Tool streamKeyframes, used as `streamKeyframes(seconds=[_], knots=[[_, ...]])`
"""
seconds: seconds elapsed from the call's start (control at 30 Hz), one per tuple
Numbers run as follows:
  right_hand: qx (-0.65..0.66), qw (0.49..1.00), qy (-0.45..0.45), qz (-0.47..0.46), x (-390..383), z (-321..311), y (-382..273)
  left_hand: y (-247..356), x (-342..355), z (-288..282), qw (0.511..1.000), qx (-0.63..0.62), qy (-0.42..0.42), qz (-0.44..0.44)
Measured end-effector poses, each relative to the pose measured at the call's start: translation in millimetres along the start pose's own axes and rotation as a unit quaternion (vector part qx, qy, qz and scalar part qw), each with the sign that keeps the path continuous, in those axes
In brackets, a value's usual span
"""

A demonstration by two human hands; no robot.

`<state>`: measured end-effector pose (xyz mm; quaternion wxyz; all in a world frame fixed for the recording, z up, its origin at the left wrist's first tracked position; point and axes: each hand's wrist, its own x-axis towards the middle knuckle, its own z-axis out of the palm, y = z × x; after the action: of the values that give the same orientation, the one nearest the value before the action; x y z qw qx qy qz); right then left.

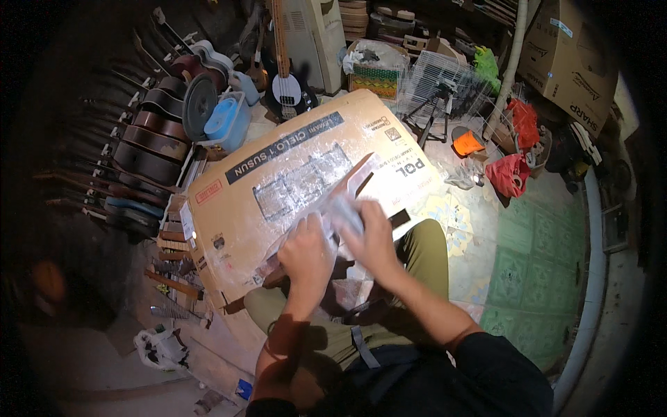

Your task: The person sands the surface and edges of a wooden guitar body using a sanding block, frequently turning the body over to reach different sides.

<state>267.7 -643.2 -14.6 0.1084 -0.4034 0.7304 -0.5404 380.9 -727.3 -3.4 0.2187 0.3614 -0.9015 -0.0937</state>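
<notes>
A long reddish-brown piece of wood, shaped like a guitar neck (353, 175), slants across my lap and over the near part of a cardboard sheet (229, 243). My left hand (306, 254) is closed around its nearer part. Just beside it, my right hand (371, 238) is closed on a grey sheet that looks like sandpaper (343, 214), pressed against the wood. Motion blurs the right fingers and the sheet. Pale dust covers the middle of the cardboard. Between my legs sits a small dusty block-like thing (351, 293), partly hidden.
Guitars (156, 132) stand in a row at the left, near a blue plastic tub (226, 121). A black bass guitar (288, 90) leans at the back. A small tripod (441, 104), wire rack (431, 76), orange cup (467, 141) and red bag (507, 174) lie beyond the cardboard.
</notes>
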Motion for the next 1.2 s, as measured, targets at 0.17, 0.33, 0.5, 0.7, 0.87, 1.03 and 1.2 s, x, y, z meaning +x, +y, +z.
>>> streamKeyframes(seconds=[0.17, 0.33, 0.5, 0.7, 0.87, 1.03, 1.2], knots=[[-0.103, 0.99, 0.009, -0.101, -10.8, 4.4, -10.9, -6.7, 7.5, -4.5, 1.0, 0.007, -0.015, -0.004], [0.054, 0.997, 0.011, 0.046, 35.0, 9.3, 18.2, -8.3, 7.4, 4.7, 0.999, 0.028, 0.01, -0.019], [-0.039, 0.999, -0.012, 0.005, 9.3, 7.9, 18.0, -8.4, 2.5, 2.4, 0.999, 0.041, 0.004, -0.034], [-0.096, 0.99, -0.051, -0.095, -2.3, 3.2, -17.4, -13.1, 6.7, -6.0, 0.999, 0.022, -0.008, -0.032], [-0.002, 0.999, -0.015, -0.031, 5.6, 8.4, -12.2, -11.6, 8.9, -0.6, 0.997, 0.037, -0.006, -0.061], [0.11, 0.993, 0.007, 0.052, 46.4, 12.9, 15.9, -8.0, 8.4, -1.0, 0.999, 0.024, 0.027, -0.035], [0.03, 0.999, -0.006, -0.016, 11.1, 11.1, -0.5, -15.4, 4.4, 2.3, 0.999, 0.011, 0.004, -0.048]])
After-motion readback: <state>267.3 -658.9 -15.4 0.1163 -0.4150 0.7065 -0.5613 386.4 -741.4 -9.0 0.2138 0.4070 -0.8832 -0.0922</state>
